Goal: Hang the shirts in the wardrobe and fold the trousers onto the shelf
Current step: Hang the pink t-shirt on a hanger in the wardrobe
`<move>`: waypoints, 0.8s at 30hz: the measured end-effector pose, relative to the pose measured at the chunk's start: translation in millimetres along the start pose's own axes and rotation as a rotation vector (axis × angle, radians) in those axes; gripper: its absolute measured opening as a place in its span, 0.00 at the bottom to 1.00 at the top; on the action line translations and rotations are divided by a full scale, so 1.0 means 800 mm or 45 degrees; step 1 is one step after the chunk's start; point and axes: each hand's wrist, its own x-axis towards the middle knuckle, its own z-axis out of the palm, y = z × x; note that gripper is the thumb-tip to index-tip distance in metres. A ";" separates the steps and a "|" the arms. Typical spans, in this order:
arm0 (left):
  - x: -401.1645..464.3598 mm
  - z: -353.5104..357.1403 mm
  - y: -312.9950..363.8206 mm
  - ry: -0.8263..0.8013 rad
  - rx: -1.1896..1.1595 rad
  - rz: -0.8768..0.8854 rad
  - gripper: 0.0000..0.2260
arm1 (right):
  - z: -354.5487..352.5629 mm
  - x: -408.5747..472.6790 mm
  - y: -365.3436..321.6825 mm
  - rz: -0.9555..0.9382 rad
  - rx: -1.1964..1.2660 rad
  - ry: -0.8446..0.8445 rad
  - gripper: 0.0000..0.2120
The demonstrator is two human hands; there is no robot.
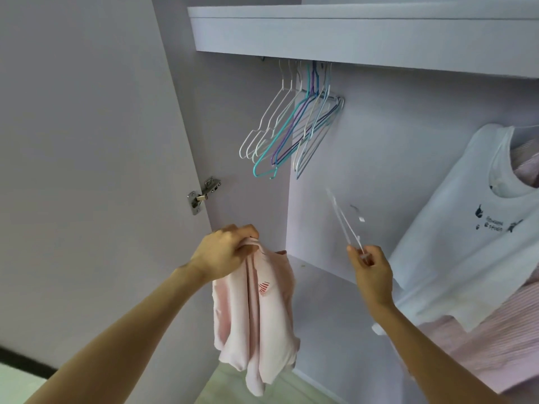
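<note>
My left hand (223, 252) grips the top of a pale pink shirt (256, 319) with a red logo, which hangs bunched below my fist in front of the open wardrobe. My right hand (369, 268) pinches a thin white hanger (344, 220), blurred by motion and slanting up to the left. Several empty hangers (294, 126), white, teal, purple and blue, hang on the rail under the top shelf (350, 33). At the right a white T-shirt (466, 228) with a dark print hangs over a pink striped garment (501, 339).
The wardrobe door (87, 141) stands open at the left, with a metal hinge (204, 193) on its edge. A lower shelf (326, 293) lies inside the wardrobe beneath the hangers. Pale wood floor (262, 392) shows below the pink shirt.
</note>
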 end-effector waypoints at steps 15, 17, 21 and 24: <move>-0.026 0.007 -0.008 -0.164 -0.291 -0.001 0.02 | 0.028 0.002 -0.067 0.543 1.078 0.073 0.20; -0.037 0.005 -0.009 -0.187 0.057 0.174 0.05 | 0.040 0.012 -0.089 0.615 1.220 0.008 0.20; -0.060 -0.002 -0.008 -0.121 0.334 0.483 0.07 | 0.062 0.020 -0.111 0.757 1.345 -0.152 0.21; -0.077 -0.007 -0.014 -0.116 0.389 0.516 0.09 | 0.076 0.019 -0.120 0.844 1.384 -0.264 0.20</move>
